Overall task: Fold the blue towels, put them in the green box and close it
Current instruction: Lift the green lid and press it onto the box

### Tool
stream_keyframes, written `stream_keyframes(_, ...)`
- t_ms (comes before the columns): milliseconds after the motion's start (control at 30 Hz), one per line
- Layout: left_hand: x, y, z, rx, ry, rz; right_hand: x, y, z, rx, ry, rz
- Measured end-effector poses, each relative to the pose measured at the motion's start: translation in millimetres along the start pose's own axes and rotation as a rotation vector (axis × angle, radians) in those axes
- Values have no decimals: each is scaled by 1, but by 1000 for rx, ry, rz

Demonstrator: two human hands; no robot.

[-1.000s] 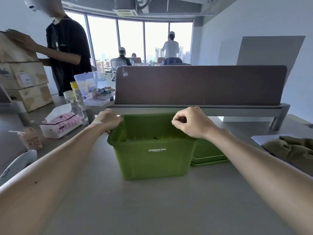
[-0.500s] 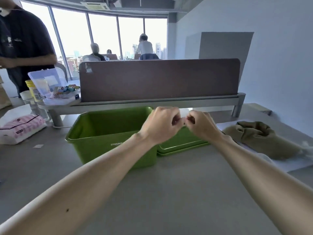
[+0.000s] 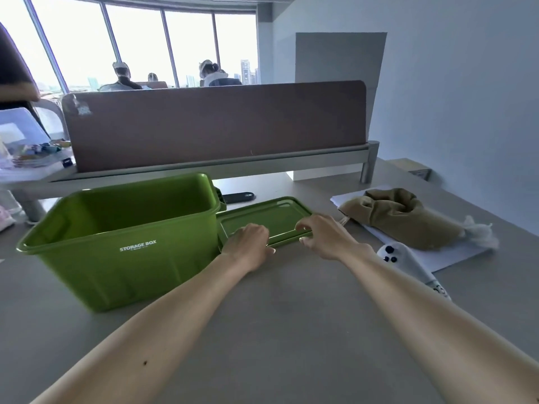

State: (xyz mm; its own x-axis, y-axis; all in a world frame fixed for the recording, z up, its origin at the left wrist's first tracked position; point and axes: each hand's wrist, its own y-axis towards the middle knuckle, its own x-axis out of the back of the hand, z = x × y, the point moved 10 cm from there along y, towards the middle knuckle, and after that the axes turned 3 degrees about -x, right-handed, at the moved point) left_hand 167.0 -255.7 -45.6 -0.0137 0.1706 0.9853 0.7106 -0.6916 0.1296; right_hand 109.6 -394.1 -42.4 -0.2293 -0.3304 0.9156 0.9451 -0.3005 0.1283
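The green plastic storage box (image 3: 128, 258), printed "STORAGE BOX" in white on its near wall, is seen standing upright and uncovered on the grey table (image 3: 291, 330), left of centre. Its floor is hidden behind the near wall, so what it contains cannot be told. The flat green plastic lid (image 3: 262, 217) is laid on the table just beside the box's right wall.

The lid's near edge is met by both hands. The left hand (image 3: 248, 247) is placed at the near left part of the rim with its back turned to the camera; its fingers are curled out of sight, so whether the rim is clamped cannot be told. The near right corner is pinched by the right hand (image 3: 326, 240), with the fingers laid on top of the rim and the thumb set against its edge.

A small black oblong object (image 3: 237, 197) is seen behind the lid. To the right, an olive-brown cloth bag (image 3: 402, 220) is laid on a white paper sheet (image 3: 455, 258), and a white phone (image 3: 405, 260) is partly covered by the right forearm. The table is backed by a brown divider panel (image 3: 215, 123). A clear plastic container (image 3: 20, 135) is seen at far left, and seated people (image 3: 124, 78) by the windows.
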Motion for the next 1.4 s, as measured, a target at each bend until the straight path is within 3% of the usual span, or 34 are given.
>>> stream_keyframes(367, 5, 10, -10, -61, 192, -26, 0, 7, -11, 10, -15, -24)
stream_keyframes(600, 58, 7, -39, -150, 192, -268, 39, 0, 8, 95, -88, -290)
stream_keyframes(967, 130, -10, -65, -295, -61, -434, 116, -46, 8, 90, -177, -675)
stream_keyframes(1100, 156, -21, -56, -249, -85, -458, 153, -64, 24, 114, -117, -754)
stream_keyframes(1267, 211, -49, -37, -219, -293, -672, 184, -79, 58, 218, -61, -835)
stream_keyframes(1400, 248, -68, -11, -188, -401, -754, 200, -75, 82, 239, -13, -972)
